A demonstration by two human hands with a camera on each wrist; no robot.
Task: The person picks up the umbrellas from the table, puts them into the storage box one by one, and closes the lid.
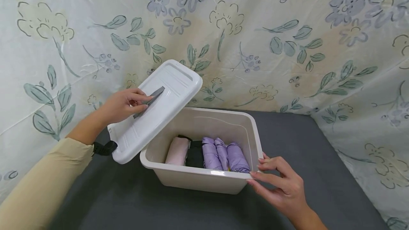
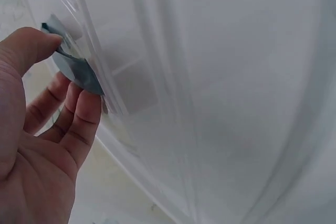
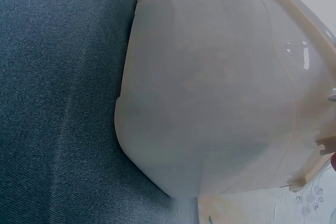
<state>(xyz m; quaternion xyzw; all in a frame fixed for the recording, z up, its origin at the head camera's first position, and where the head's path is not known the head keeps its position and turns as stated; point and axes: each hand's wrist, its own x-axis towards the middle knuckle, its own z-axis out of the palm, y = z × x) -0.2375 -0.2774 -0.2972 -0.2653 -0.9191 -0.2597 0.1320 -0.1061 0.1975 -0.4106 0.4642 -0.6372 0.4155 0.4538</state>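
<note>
- A floral-printed pale cloth backdrop hangs behind and beside a dark grey fabric tabletop.
- A cream rectangular plastic storage box stands open on the tabletop.
- A white plastic lid is tilted, its lower part over the box's left rim.
- Rolled cloths lie inside the box: one pink, one black, three lilac.
- The right hand rests with relaxed fingers on the box's near right corner.
- The left hand pinches the lid's grey handle.
</note>
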